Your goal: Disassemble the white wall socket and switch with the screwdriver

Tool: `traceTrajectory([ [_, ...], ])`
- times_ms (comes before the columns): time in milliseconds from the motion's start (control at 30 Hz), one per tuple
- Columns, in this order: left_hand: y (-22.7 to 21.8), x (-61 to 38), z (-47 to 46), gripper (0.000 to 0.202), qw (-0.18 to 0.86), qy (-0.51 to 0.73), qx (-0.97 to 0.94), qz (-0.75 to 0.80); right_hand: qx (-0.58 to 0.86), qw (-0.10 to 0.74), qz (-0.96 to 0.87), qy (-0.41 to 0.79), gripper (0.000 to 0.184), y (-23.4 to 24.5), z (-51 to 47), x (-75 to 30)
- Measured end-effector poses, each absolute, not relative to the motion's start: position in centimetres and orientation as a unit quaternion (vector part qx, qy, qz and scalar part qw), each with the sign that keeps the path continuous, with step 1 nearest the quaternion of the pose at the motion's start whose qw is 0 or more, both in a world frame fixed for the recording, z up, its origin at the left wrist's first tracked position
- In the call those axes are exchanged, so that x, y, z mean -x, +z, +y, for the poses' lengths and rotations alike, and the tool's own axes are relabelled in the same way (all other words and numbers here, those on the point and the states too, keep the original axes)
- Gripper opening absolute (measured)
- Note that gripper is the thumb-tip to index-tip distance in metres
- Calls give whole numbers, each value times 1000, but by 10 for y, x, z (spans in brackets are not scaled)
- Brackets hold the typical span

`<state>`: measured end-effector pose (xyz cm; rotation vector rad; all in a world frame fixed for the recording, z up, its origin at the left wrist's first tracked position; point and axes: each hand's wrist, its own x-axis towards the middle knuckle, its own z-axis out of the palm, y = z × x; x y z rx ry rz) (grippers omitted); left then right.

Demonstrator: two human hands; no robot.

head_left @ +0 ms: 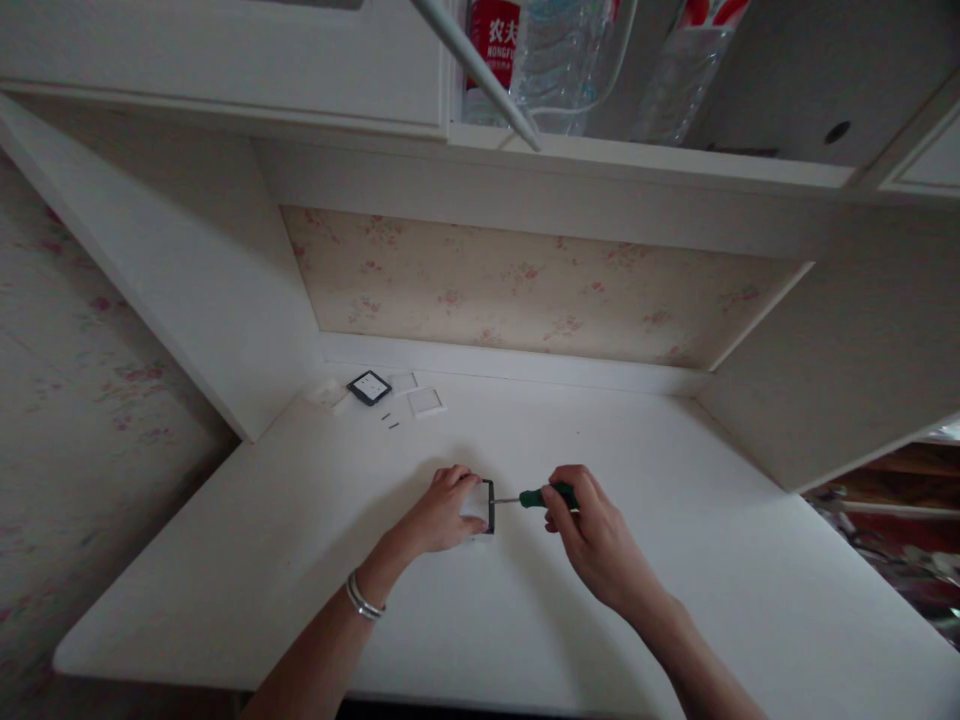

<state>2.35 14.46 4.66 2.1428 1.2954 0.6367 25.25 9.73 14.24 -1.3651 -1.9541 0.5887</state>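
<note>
In the middle of the white desk (480, 620), my left hand (448, 512) grips a small white square piece with a black edge (491, 515), thumb on the near side and fingers on the far side. It looks like a wall socket or switch panel. My right hand (585, 520) is wrapped round the green handle of a screwdriver (534, 497). The metal shaft points left, and its tip meets the black edge. Whether the tip sits in a slot is too small to make out.
At the back left lie a black-rimmed white square panel (370, 387), two white frames (427, 402), a pale translucent piece (328, 394) and two small dark screws (394, 426). Water bottles (559, 60) stand on the shelf above, where a white lamp arm (480, 75) hangs down.
</note>
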Motion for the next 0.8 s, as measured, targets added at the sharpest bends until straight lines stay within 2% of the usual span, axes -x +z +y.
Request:
traceTrajectory([
  [400, 48, -25, 145, 62, 273, 220, -796, 494, 618, 268, -696, 248, 31, 149, 122, -261],
  [633, 52, -26, 147, 64, 297, 208, -793, 489, 653, 237, -713, 97, 39, 146, 125, -261],
  [800, 53, -26, 147, 64, 310, 216, -790, 482, 664, 243, -702, 81, 37, 130, 136, -279],
])
